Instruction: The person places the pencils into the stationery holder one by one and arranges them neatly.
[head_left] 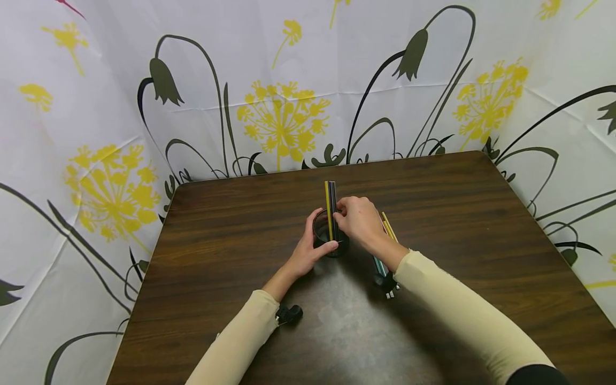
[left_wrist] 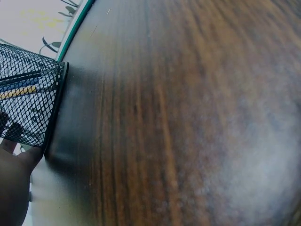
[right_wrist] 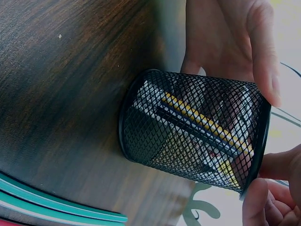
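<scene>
Left hand (head_left: 308, 251): curled round the near side of the mesh cup (head_left: 329, 235), steadying it mid-table.
Right hand (head_left: 358, 220): pinching the pencils (head_left: 330, 206) standing in the cup; fingertips mostly hidden behind its own knuckles.
Cup: upright on the table (head_left: 231, 251), its base partly masked by the left thumb.
Hidden: loose pencils (head_left: 387, 227) lie under the right wrist, only ends showing.
Around: flowered curtain (head_left: 96, 133) walls the table.

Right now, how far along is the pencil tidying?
A few pencils already stand in the mesh cup. The left hand holds the cup while the right hand pinches those pencils. More pencils lie on the table beside it.
</scene>
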Available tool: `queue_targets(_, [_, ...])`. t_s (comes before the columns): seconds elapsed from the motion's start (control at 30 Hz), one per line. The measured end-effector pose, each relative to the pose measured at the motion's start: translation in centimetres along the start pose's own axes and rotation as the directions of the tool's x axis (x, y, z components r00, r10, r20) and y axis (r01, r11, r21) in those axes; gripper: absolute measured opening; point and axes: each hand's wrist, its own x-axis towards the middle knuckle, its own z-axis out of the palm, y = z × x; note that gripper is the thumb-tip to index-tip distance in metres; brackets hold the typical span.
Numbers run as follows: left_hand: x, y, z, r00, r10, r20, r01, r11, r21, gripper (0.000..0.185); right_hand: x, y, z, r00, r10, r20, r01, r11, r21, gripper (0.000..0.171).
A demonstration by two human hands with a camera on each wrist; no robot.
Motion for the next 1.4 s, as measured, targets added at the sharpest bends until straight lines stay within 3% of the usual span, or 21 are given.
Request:
queue_targets(0.63, [0.0,0.5,-0.2,0.999,-0.032,0.017,0.032,0.999,0.013,0.081,0.3,-0.3,0.0,0.999,0.034,0.019,-0.034,0.999,-0.007,0.024])
queue_targets(0.9, [0.5,-2.7,-0.2,1.000,-0.016,-0.020,0.017,1.000,0.017,0.081,0.3,-0.4,-0.1,0.999,0.037,0.032,-0.037,0.999,0.003,0.025])
queue_targets(1.17, [0.6,-3.3,-0.2,0.999,0.018,-0.033,-0.017,1.000,0.025,0.080,0.6,-0.4,-0.2,0.998,0.043,0.049,-0.043,0.999,-0.008,0.030])
queue_targets(1.33, [0.5,-3.1,-0.3,1.000,0.010,-0.010,-0.010,1.000,0.008,0.082,0.5,-0.3,-0.5,0.989,0.093,0.112,-0.105,0.988,0.109,0.034])
queue_targets(1.4, [0.3,-2.1,-0.3,1.000,0.000,0.006,0.000,1.000,-0.003,0.082,0.4,-0.2,-0.7,0.981,0.116,0.154,-0.144,0.973,0.180,0.037])
